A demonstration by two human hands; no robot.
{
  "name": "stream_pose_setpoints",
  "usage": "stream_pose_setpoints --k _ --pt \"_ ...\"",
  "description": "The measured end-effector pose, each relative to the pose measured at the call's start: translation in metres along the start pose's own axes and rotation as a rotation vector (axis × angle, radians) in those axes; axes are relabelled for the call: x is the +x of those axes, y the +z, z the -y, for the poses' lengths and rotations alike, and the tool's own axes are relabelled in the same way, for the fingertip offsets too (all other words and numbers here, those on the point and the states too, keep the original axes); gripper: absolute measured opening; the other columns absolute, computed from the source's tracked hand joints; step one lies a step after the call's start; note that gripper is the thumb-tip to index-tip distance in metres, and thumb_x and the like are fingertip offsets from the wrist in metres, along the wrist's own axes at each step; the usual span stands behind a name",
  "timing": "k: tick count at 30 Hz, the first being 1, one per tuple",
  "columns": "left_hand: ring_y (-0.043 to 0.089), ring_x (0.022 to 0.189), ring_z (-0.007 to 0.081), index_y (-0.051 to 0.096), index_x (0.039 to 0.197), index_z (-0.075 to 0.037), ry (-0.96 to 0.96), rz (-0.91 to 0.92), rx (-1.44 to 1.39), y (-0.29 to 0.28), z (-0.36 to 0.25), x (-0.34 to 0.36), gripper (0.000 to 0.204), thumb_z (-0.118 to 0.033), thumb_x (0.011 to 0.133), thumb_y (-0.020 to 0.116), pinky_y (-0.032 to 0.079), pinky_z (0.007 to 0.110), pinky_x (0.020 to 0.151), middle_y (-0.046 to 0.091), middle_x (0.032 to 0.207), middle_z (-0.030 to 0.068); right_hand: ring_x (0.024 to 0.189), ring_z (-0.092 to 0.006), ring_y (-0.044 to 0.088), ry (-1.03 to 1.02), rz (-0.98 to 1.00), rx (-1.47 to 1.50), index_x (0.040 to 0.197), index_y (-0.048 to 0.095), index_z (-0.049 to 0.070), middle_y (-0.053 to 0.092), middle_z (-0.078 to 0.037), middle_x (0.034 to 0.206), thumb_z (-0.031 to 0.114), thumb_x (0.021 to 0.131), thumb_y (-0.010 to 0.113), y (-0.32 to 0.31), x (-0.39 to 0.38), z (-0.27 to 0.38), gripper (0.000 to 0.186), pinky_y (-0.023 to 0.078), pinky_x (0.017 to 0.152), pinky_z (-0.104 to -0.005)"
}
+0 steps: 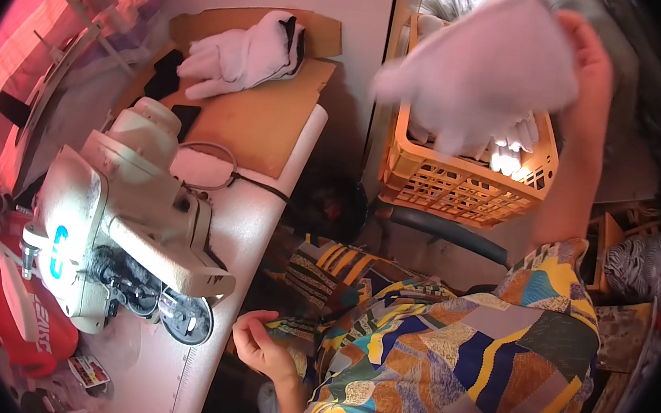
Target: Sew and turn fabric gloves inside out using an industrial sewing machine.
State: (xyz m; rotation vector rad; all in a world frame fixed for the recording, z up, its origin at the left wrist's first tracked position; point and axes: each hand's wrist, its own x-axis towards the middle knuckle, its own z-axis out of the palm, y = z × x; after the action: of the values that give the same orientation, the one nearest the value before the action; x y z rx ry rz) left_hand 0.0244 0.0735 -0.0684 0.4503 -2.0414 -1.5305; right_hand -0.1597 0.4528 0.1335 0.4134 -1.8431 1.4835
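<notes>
My right hand (592,66) is raised at the upper right, gripping the edge of a white fabric glove (488,67), which is smeared by motion. The glove hangs over an orange plastic crate (459,178) holding more white fabric pieces (516,136). Low in the middle, my left hand (263,350) rests by the table edge near my lap. Its fingers are loosely curled and nothing shows in them. White gloves with dark cuff linings (242,53) lie on a cardboard sheet (255,121) at the far end of the table.
A cream sewing machine (125,212) with a round metal disc (185,318) stands on the white table (147,371) to my left. Beside it lies a red bag (40,331). A dark curved bar (446,231) runs in front of the crate. Wooden boxes (606,246) stand at the right.
</notes>
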Motion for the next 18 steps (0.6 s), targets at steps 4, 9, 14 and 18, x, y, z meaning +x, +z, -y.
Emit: stream_pose_setpoints --k 4,9,14,18 --pt "0.056 0.072 0.0138 0.055 0.085 -0.001 -0.069 0.065 -0.033 0.004 0.004 -0.003 0.019 -0.013 0.098 0.048 0.043 0.026 0.068 0.061 0.077 0.0073 0.093 -0.0176 0.065 -0.08 -0.181 -0.586 0.111 0.061 0.002 0.067 -0.009 0.1 0.022 0.095 0.059 -0.042 0.046 0.022 0.025 0.048 0.092 -0.0359" --pt "0.057 0.073 0.0155 0.055 0.085 0.001 -0.181 0.072 -0.07 0.0 0.0 -0.009 0.015 -0.01 0.095 0.051 0.044 0.028 0.073 0.062 0.077 0.0083 0.093 -0.0112 0.061 0.14 -0.372 -0.389 0.117 0.06 -0.001 0.064 -0.004 0.105 0.023 0.096 0.059 -0.137 0.07 -0.002 0.031 0.051 0.081 -0.024" --pt "0.056 0.073 0.0153 0.055 0.085 0.001 -0.188 0.151 -0.058 -0.001 -0.007 -0.004 0.014 -0.008 0.095 0.051 0.044 0.028 0.074 0.061 0.077 0.0082 0.093 -0.0168 0.065 0.097 -0.64 -0.593 0.112 0.059 -0.005 0.064 -0.01 0.104 0.02 0.093 0.059 -0.212 0.078 -0.039 0.032 0.056 0.076 -0.0278" --pt "0.056 0.074 0.0149 0.055 0.085 0.001 -0.205 0.187 -0.108 0.0 -0.008 0.004 0.013 -0.007 0.095 0.049 0.044 0.028 0.074 0.061 0.077 0.008 0.089 -0.019 0.065 0.292 -0.585 -0.697 0.111 0.057 -0.009 0.063 -0.014 0.104 0.018 0.093 0.057 -0.221 0.088 -0.091 0.032 0.059 0.071 -0.0309"
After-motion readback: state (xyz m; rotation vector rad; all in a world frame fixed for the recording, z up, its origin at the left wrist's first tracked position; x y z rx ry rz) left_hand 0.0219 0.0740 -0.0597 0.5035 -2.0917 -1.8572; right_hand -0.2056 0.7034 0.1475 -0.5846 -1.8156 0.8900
